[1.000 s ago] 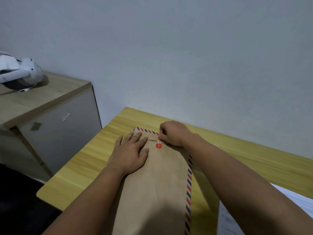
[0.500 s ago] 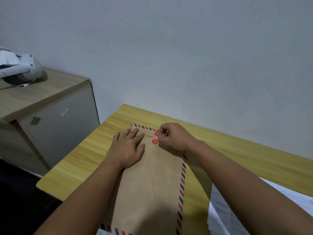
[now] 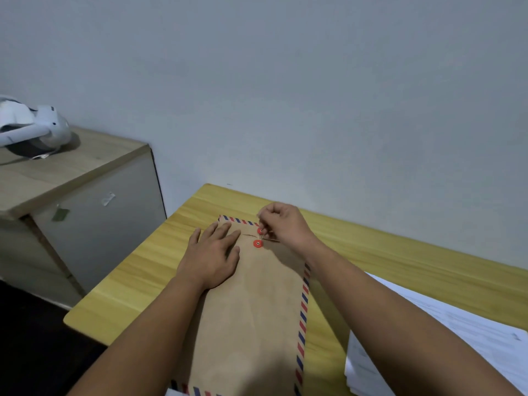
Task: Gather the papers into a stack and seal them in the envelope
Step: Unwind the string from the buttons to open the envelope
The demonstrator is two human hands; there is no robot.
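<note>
A white headset point(image 3: 34, 130) sits on the cabinet point(image 3: 71, 172) at far left. On the wooden desk point(image 3: 137, 278) the brown envelope point(image 3: 257, 310) lies flat. The left hand point(image 3: 211, 255) presses it with straight fingers beside two red buttons point(image 3: 258, 243). The right hand point(image 3: 281, 221) pinches the thin string point(image 3: 260, 237) above the upper button. Loose papers point(image 3: 457, 332) lie at far right.

Left hand point(image 3: 211, 254) lies flat, right hand point(image 3: 281, 224) pinches, fingers curled
</note>
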